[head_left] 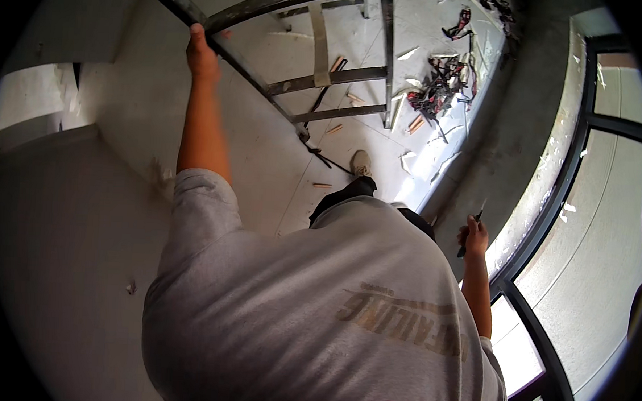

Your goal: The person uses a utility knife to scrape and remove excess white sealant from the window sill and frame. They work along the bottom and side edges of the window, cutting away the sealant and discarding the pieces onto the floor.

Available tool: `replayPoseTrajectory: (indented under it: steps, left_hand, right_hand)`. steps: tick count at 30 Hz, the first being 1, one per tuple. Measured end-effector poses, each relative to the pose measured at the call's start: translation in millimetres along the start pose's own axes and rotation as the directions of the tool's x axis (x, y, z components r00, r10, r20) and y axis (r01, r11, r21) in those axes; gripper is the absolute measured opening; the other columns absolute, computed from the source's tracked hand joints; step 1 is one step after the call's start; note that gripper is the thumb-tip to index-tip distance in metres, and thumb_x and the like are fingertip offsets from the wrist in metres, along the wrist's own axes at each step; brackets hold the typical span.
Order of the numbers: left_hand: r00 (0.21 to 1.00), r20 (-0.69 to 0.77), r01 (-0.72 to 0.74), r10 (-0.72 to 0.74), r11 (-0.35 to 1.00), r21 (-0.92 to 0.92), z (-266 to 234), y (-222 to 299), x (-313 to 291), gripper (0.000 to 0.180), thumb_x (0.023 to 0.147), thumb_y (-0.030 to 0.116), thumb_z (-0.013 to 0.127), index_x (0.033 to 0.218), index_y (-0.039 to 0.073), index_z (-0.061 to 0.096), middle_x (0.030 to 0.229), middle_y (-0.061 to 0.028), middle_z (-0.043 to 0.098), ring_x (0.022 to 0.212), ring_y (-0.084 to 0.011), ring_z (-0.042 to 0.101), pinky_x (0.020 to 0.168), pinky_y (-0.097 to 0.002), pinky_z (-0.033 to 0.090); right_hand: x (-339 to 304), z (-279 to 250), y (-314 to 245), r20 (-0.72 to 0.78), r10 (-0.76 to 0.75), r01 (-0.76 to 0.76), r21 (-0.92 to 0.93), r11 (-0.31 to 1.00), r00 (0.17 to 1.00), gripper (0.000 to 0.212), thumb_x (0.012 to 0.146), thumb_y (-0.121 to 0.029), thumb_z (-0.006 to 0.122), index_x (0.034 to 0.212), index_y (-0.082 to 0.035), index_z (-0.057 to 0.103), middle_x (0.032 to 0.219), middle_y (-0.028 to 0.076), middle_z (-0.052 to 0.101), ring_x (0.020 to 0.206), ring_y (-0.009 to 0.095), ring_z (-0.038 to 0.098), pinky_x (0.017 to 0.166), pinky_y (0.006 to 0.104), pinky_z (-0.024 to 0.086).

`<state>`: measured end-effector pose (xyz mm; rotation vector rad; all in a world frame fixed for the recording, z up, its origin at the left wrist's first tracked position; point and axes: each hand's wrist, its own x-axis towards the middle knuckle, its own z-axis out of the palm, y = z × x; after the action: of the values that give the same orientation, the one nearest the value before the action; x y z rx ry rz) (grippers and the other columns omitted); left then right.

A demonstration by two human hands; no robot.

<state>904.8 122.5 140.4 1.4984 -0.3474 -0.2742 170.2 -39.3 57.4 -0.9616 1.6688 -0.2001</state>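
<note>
At the upper left, my left hand (203, 55) is closed round the side rail of a dark metal ladder (356, 75); most of its fingers are hidden behind the rail. The ladder stands on the floor ahead of me, with a flat tan strap (320, 44) hanging across its rungs. Low on my right, my right hand (474, 237) is wrapped round a slim tool (482, 209) with a dark handle and a thin pointed tip. The tip points forward, away from me; whether it is a screwdriver or a knife is too small to tell.
A tangle of black and red strips (440, 83) lies on the tiled floor beyond the ladder, among white scraps and orange-brown pieces (416, 123). A black cord (323, 157) trails near my shoe (361, 163). Along the right runs a dark window frame (569, 177) above a ledge.
</note>
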Motion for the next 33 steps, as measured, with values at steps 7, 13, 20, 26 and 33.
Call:
replayPoseTrajectory:
  steps: [7, 13, 20, 26, 33]
  left_hand:
    - [0.977, 0.024, -0.213, 0.212, 0.976, 0.045, 15, -20, 24, 0.082, 0.089, 0.083, 0.032, 0.096, 0.004, 0.056, 0.072, -0.0067, 0.057, 0.067, -0.0219, 0.056, 0.065, -0.0350, 0.047]
    - [0.994, -0.049, -0.097, 0.099, 0.994, 0.048, 48, 38, 48, 0.080, 0.092, 0.079, 0.031, 0.099, 0.003, 0.054, 0.071, -0.0067, 0.055, 0.061, -0.0218, 0.054, 0.061, -0.0358, 0.047]
    - [0.993, -0.064, -0.076, 0.098, 0.958, 0.278, 22, 56, 84, 0.085, 0.094, 0.078, 0.014, 0.091, 0.004, 0.055, 0.068, -0.0079, 0.056, 0.057, -0.0233, 0.055, 0.060, -0.0369, 0.048]
    - [1.000, -0.020, -0.008, 0.012, 0.980, 0.200, 9, 62, 126, 0.082, 0.097, 0.074, 0.017, 0.097, 0.002, 0.056, 0.076, -0.0114, 0.059, 0.066, -0.0270, 0.057, 0.066, -0.0396, 0.050]
    - [1.000, -0.001, 0.005, -0.005, 0.991, 0.136, -43, 40, 190, 0.078, 0.100, 0.068, 0.021, 0.114, -0.001, 0.055, 0.097, -0.0167, 0.064, 0.093, -0.0318, 0.064, 0.091, -0.0472, 0.054]
  right_hand:
    - [15, 32, -24, 0.118, 0.009, 0.026, -0.290, 0.957, 0.993, 0.024, 0.095, -0.030, 0.063, 0.103, -0.007, 0.064, 0.066, 0.004, 0.059, 0.046, 0.012, 0.056, 0.040, 0.0264, 0.040]
    - [41, 31, -44, 0.091, 0.085, -0.040, -0.412, 0.910, 0.992, 0.021, 0.094, -0.028, 0.062, 0.095, -0.007, 0.061, 0.066, 0.004, 0.058, 0.046, 0.012, 0.054, 0.040, 0.0271, 0.041]
    - [58, 31, -61, 0.020, 0.122, -0.114, -0.238, 0.964, 0.992, 0.021, 0.094, -0.028, 0.061, 0.092, -0.007, 0.058, 0.064, 0.004, 0.057, 0.044, 0.013, 0.054, 0.038, 0.0275, 0.039]
    - [70, 18, -37, 0.082, 0.217, -0.163, -0.423, 0.891, 0.973, 0.021, 0.094, -0.028, 0.061, 0.092, -0.007, 0.056, 0.064, 0.005, 0.057, 0.042, 0.013, 0.053, 0.036, 0.0276, 0.038]
    - [74, 13, -49, 0.010, 0.167, -0.153, -0.350, 0.924, 0.986, 0.021, 0.094, -0.027, 0.061, 0.094, -0.007, 0.057, 0.066, 0.006, 0.057, 0.042, 0.013, 0.053, 0.036, 0.0271, 0.038]
